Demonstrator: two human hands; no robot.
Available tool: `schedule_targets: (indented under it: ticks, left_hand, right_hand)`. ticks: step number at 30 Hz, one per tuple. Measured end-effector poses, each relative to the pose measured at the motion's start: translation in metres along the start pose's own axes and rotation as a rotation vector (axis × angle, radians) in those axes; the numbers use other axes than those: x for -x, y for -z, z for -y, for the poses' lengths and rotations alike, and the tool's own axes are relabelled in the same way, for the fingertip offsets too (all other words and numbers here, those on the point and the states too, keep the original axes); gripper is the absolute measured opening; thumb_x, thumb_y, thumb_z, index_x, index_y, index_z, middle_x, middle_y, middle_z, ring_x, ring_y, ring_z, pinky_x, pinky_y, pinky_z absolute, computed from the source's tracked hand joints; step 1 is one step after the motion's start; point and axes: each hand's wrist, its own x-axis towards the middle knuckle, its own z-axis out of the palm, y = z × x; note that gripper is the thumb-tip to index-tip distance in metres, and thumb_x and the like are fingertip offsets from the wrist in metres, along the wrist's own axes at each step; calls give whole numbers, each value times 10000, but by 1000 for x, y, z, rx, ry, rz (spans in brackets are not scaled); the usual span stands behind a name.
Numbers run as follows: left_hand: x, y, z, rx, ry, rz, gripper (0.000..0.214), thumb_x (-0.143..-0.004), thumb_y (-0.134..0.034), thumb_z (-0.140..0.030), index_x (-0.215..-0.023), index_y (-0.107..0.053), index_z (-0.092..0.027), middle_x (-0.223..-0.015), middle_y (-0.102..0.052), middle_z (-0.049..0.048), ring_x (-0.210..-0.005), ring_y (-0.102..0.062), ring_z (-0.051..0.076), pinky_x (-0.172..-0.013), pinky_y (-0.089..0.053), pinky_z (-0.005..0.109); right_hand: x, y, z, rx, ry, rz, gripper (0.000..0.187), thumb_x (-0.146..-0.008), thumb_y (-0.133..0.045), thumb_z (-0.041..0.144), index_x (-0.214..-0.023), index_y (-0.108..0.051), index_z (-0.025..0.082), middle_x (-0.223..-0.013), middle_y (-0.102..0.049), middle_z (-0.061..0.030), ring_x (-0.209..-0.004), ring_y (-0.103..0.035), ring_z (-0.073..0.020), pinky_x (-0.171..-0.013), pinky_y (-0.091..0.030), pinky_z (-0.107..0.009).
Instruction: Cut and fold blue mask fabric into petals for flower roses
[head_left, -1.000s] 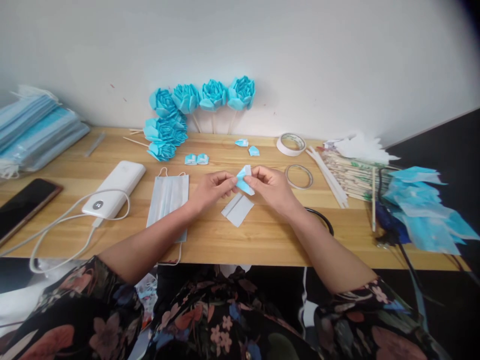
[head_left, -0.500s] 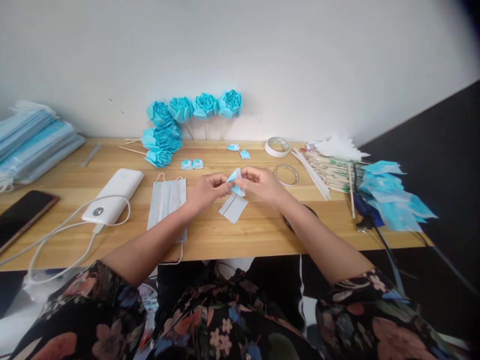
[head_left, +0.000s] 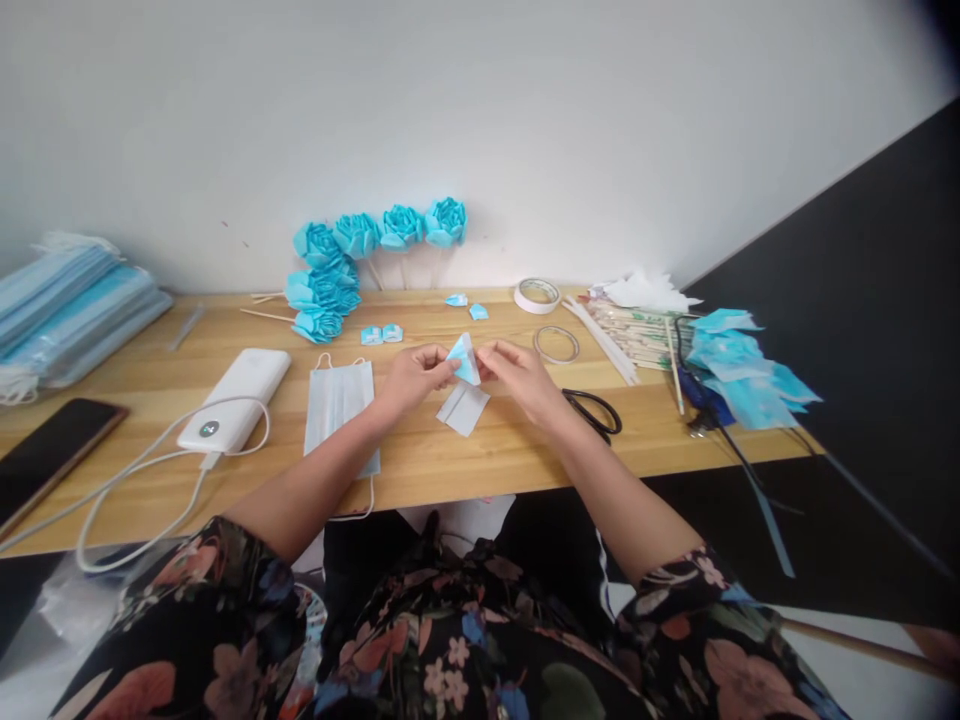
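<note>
Between my two hands, above the table, is a small folded piece of blue-and-white mask fabric (head_left: 465, 360), shaped like a triangle. My left hand (head_left: 411, 380) pinches its left side between thumb and fingers. At its right edge are the closed fingertips of my right hand (head_left: 521, 378), partly hiding what they grip. Just below lies a flat pale square of mask fabric (head_left: 463, 410). Farther back rest two pairs of small folded blue pieces, one at the left (head_left: 382, 335) and one at the right (head_left: 478, 312). A whole face mask (head_left: 339, 405) lies beside my left forearm.
Blue fabric flowers on sticks (head_left: 401, 228) lean against the wall. A tape roll (head_left: 537, 296), a thinner ring (head_left: 556, 345), wooden sticks (head_left: 637, 335) and blue scraps (head_left: 742, 370) lie right. Black scissor handles (head_left: 596, 412), a power bank (head_left: 236, 400), phone (head_left: 56, 450) and mask stack (head_left: 82, 310) surround my arms.
The folded piece has turned, showing a wider triangle with a white edge. My right fingers have shifted from its front to its right edge. The whole view has moved slightly.
</note>
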Motion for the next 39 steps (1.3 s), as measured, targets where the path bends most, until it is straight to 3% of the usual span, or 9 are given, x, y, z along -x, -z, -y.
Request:
schedule_targets:
  ticks: [7, 14, 17, 19, 22, 25, 28, 30, 39]
  left_hand:
    - [1, -1, -2, -53, -4, 46, 355, -701, -741, -501, -693, -613, -171, -602, -581, -15, -537, -468, 89, -554, -381, 238]
    - [0, 1, -1, -62, -31, 79, 366, -687, -768, -510, -699, -660, -160, -612, -604, -7, -552, -493, 95, -569, -393, 238]
    - [-2, 3, -2, -75, -14, 27, 400, -657, -779, -529, -657, -631, -157, -577, -590, -6, -525, -482, 94, -554, -378, 243]
    - [-4, 4, -2, -69, 14, -20, 413, -640, -781, -537, -651, -618, -157, -572, -599, 0, -513, -488, 97, -546, -373, 246]
    - [-7, 6, -3, -43, 37, -76, 404, -632, -776, -529, -659, -618, -158, -568, -606, 4, -503, -497, 101, -537, -373, 249]
    - [-8, 7, -3, -33, 38, -97, 391, -641, -777, -517, -651, -615, -160, -558, -604, 5, -501, -499, 101, -532, -369, 248]
    - [-8, 8, -1, -35, 38, -93, 390, -649, -781, -514, -652, -617, -160, -563, -612, 6, -506, -503, 100, -535, -372, 246]
    - [-8, 8, 0, -31, 36, -85, 387, -644, -783, -510, -648, -616, -161, -567, -616, 7, -511, -505, 99, -539, -377, 244]
    - [-8, 9, 5, 12, 66, -58, 348, -655, -769, -467, -652, -623, -152, -592, -622, 18, -526, -510, 98, -556, -382, 252]
  right_hand:
    - [5, -8, -15, 110, 79, -90, 231, -810, -652, 411, -753, -580, 199, -654, -561, 48, -614, -490, -112, -614, -386, -253]
    - [18, -16, -18, 116, 87, -146, 211, -849, -595, 404, -793, -606, 201, -686, -613, 28, -655, -561, -130, -660, -445, -255]
    - [31, 1, -16, 293, 143, -202, 216, -882, -566, 387, -921, -674, 203, -849, -711, -14, -792, -644, -164, -761, -488, -286]
    - [41, 23, -15, 497, 183, -306, 216, -888, -572, 352, -988, -696, 206, -987, -742, -49, -889, -669, -191, -817, -495, -314]
    - [53, 57, -15, 790, 179, -401, 210, -913, -531, 256, -1022, -701, 198, -1027, -745, -73, -905, -674, -209, -829, -496, -335]
    - [59, 73, -18, 1066, 156, -320, 213, -923, -540, 199, -1064, -698, 176, -1063, -728, -106, -953, -654, -230, -860, -477, -342]
    - [60, 68, -24, 1289, 155, -179, 249, -912, -562, 153, -1131, -679, 159, -1111, -702, -135, -1048, -610, -272, -900, -446, -356]
    - [59, 62, -27, 1384, 149, -157, 287, -914, -536, 116, -1174, -652, 148, -1103, -695, -141, -1046, -594, -282, -886, -435, -357]
    - [57, 58, -29, 1501, 131, -143, 149, -960, -525, 172, -996, -667, 148, -1006, -702, -140, -981, -584, -278, -789, -399, -348]
